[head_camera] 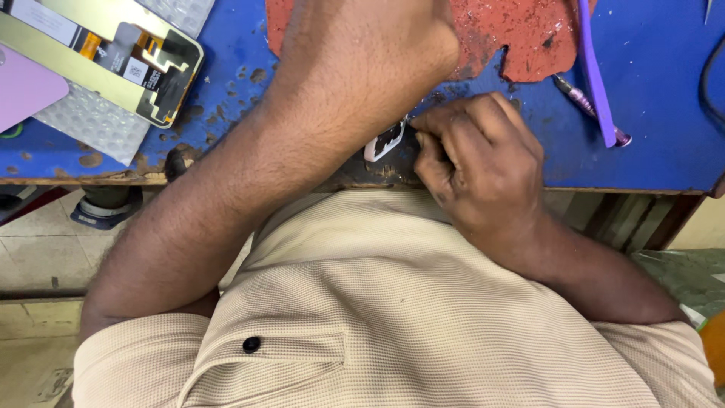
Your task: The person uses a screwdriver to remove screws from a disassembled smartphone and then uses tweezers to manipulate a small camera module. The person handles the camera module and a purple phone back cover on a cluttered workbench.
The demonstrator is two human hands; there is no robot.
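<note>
A worn blue worktop (649,91) fills the upper part of the view, its paint chipped and pitted with brown spots, and its front edge scraped down to dark bare material just where the hands meet. A ragged red-brown mat (521,38), scuffed and torn along its lower edge, lies on the worktop behind the hands. At the upper left a flat rectangular phone display panel with a pale gold back and a dark flex strip (106,53) rests on a sheet of clear bubble wrap (83,125), with the corner of a pink flat cover (23,87) beside it. To the right a long purple plastic pry tool (596,75) lies slanted across the mat and the blue surface, and a thin metal-tipped tool with a pinkish handle (578,98) lies just beside it. Below the worktop's edge pale floor tiles show at the left, and the person's beige ribbed shirt with a dark button takes up the lower part of the view. The right hand (476,151) is curled nearly closed, its fingertips pinched together on a small white and black part (385,141) that sits at the worn front edge of the worktop. The left hand (370,45) is above it, closed into a loose fist with the back turned to the camera; what it grips, if anything, cannot be seen, and its fingers are hidden.
</note>
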